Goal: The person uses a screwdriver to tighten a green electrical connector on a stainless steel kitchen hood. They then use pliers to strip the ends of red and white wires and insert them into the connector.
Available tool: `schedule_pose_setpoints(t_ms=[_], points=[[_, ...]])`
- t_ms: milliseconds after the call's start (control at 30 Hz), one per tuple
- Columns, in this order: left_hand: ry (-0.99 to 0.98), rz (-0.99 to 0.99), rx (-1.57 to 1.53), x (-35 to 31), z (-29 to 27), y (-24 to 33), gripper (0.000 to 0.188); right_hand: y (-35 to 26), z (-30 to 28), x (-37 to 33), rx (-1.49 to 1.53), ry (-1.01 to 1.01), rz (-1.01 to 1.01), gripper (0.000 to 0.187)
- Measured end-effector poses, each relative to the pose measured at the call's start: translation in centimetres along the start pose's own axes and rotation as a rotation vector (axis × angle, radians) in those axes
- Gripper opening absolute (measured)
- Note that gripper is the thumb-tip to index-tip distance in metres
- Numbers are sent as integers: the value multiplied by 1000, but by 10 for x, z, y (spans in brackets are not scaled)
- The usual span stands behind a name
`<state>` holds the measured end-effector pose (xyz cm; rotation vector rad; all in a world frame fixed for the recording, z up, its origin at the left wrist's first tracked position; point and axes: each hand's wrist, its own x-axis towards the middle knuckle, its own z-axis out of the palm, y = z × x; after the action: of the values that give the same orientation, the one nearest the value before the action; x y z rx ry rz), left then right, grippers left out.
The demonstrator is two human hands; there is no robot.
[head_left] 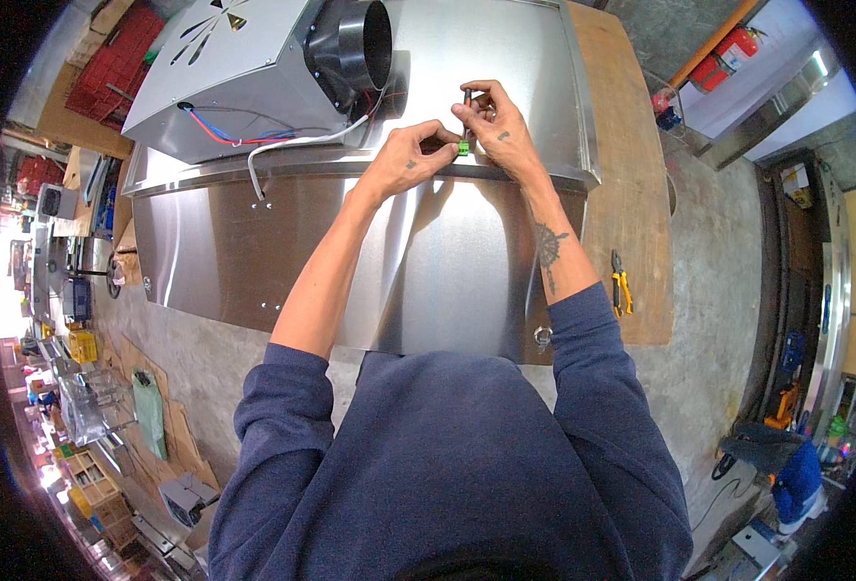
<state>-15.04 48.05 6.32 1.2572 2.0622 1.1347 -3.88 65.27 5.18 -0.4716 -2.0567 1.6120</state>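
A small green terminal block (464, 148) is pinched in my left hand (412, 155), above the edge of a large stainless steel hood (447, 261). My right hand (497, 126) grips a small dark-handled screwdriver (467, 100), held upright with its lower end at the green block. Whether its tip sits in a screw is too small to tell. To the left, a grey metal box (234, 87) with a round black duct collar (363, 44) rests on the steel. Red and blue wires (217, 134) and a white cable (302, 140) come out beside it.
Yellow-handled pliers (622, 286) lie on the wooden board (631, 194) at the right. A red fire extinguisher (725, 58) stands at the far right. Crates (94, 474) and shop goods crowd the left side, on and along the concrete floor (709, 320).
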Motion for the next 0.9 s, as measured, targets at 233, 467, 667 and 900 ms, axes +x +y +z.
schedule_pose_setpoints(t_ms=[233, 467, 667, 900], points=[[-1, 23, -53, 2, 1, -2, 26, -6, -1, -2, -43, 8, -25, 42], [3, 27, -57, 3, 2, -5, 28, 1, 0, -5, 195, 18, -82, 40], [-4, 20, -36, 1, 1, -2, 28, -5, 0, -2, -110, 62, -39, 36], [-23, 10, -35, 4, 1, -4, 28, 1, -3, -2, 160, 1, -45, 41]])
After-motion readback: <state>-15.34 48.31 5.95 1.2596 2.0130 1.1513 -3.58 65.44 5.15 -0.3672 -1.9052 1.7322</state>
